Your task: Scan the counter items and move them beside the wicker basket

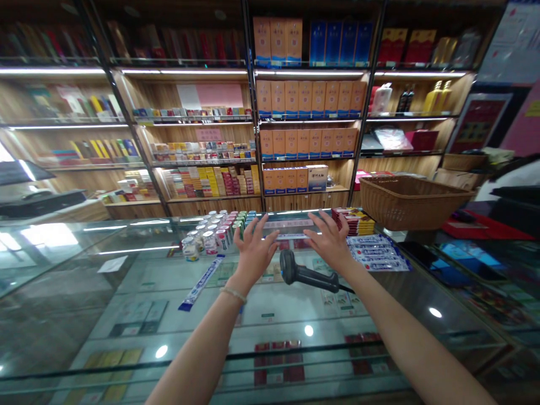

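Observation:
My left hand (254, 250) is held over the glass counter with its fingers spread, and nothing is in it. Opposite it, my right hand (329, 239) is likewise open, its fingers pointing forward and inward. Between and just below the hands lies a black barcode scanner (310, 275), with its cord running under my right forearm. A long blue-and-white candy stick packet (201, 283) rests to the left of my left hand. Several matching packets (375, 253) lie stacked right of my right hand. Small cans (210, 242) stand in rows beyond my left hand.
Red and yellow packs (356, 221) are piled beside a brown wicker basket (413, 197) at the back right. A slip of paper (112, 264) lies on the glass counter (143, 275) at left. Shelves with orange boxes (310, 143) stand behind. Part of a person (517, 180) shows at far right.

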